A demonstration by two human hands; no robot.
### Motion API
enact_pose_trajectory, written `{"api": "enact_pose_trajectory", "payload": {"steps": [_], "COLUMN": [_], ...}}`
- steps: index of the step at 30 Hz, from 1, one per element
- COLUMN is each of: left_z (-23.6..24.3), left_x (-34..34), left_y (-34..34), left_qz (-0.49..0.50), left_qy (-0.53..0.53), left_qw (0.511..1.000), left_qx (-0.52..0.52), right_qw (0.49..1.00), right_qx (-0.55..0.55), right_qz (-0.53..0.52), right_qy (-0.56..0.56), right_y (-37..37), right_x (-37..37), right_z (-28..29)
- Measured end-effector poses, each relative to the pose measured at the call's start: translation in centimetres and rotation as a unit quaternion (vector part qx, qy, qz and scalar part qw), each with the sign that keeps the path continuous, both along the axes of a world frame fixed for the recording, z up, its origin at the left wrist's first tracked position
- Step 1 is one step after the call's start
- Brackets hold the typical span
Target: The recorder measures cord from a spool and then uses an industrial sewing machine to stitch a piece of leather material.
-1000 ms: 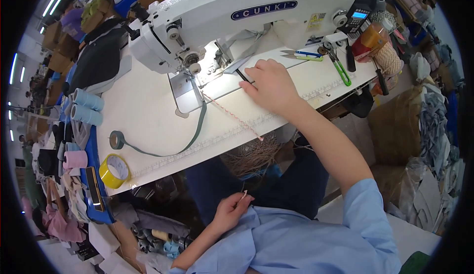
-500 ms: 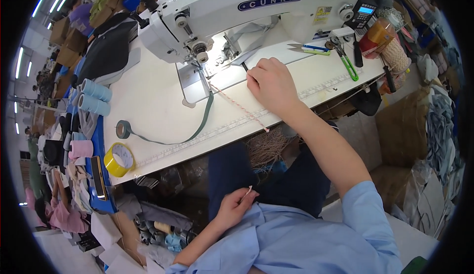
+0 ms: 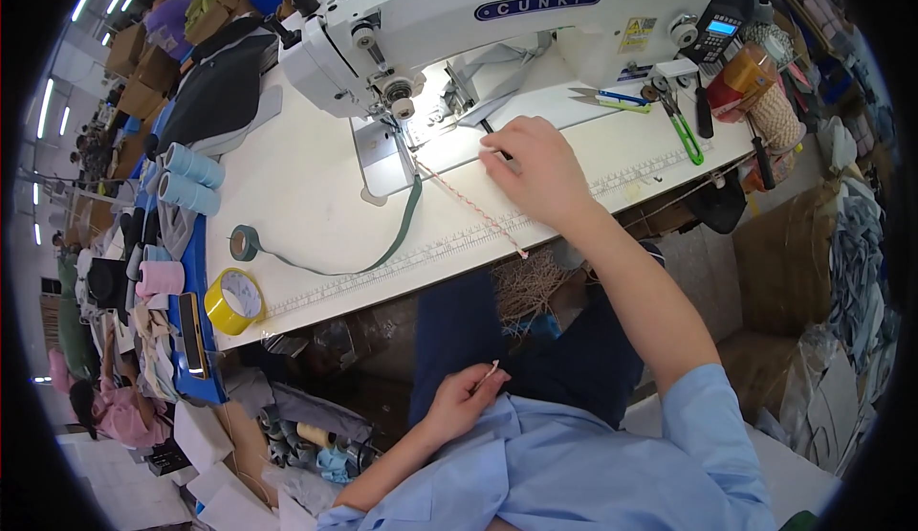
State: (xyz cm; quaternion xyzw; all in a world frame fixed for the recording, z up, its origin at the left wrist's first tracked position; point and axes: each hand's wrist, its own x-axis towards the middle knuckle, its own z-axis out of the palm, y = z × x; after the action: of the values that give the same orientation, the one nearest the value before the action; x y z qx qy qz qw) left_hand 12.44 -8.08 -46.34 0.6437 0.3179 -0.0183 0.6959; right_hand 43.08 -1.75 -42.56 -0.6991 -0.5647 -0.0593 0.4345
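Note:
In my lap, my left hand [image 3: 464,400] is closed on a short end of pale twisted cord [image 3: 491,370]. My right hand [image 3: 540,172] is over the sewing table, fingers curled around a thin black rod [image 3: 497,143] just right of the needle area. The white sewing machine [image 3: 497,14] has its lamp lit over the metal needle plate [image 3: 384,160]. From below the presser foot [image 3: 402,110] a red-and-white twisted cord [image 3: 469,203] runs toward the table's front edge. A dark green strip [image 3: 409,220] curves from there to its small roll [image 3: 245,242].
A yellow tape roll [image 3: 234,301] and light blue thread spools [image 3: 191,179] are at the table's left. Scissors [image 3: 601,99], green-handled snips [image 3: 684,129] and a cord cone [image 3: 776,118] lie at right. A printed ruler strip [image 3: 421,254] follows the front edge.
My right hand's fingers have loosened slightly and show more of the black rod. My left hand stays in my lap with the cord end. The whole view has shifted a little.

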Motion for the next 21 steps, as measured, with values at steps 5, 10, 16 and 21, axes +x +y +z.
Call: {"api": "enact_pose_trajectory", "payload": {"steps": [5,10,16,21], "left_z": [-0.3,-0.9,-0.6,-0.7], "left_x": [0.2,0.0,0.8,1.2], "left_y": [0.2,0.6,1.7,2.1], "left_qz": [-0.017,-0.026,-0.018,-0.009], "left_qy": [0.016,0.018,0.061,0.050], "left_qw": [1.000,0.999,0.998,0.999], "left_qx": [0.004,0.000,-0.008,-0.006], "right_qw": [0.999,0.988,0.982,0.998], "right_qx": [0.000,-0.149,-0.135,0.026], "right_qz": [-0.043,0.005,-0.006,-0.005], "right_qy": [0.029,0.038,0.133,-0.055], "right_y": [2.5,5.4,5.2,2.1], "right_x": [2.2,3.2,2.8,-0.2], "right_z": [-0.1,0.9,0.3,1.0]}}
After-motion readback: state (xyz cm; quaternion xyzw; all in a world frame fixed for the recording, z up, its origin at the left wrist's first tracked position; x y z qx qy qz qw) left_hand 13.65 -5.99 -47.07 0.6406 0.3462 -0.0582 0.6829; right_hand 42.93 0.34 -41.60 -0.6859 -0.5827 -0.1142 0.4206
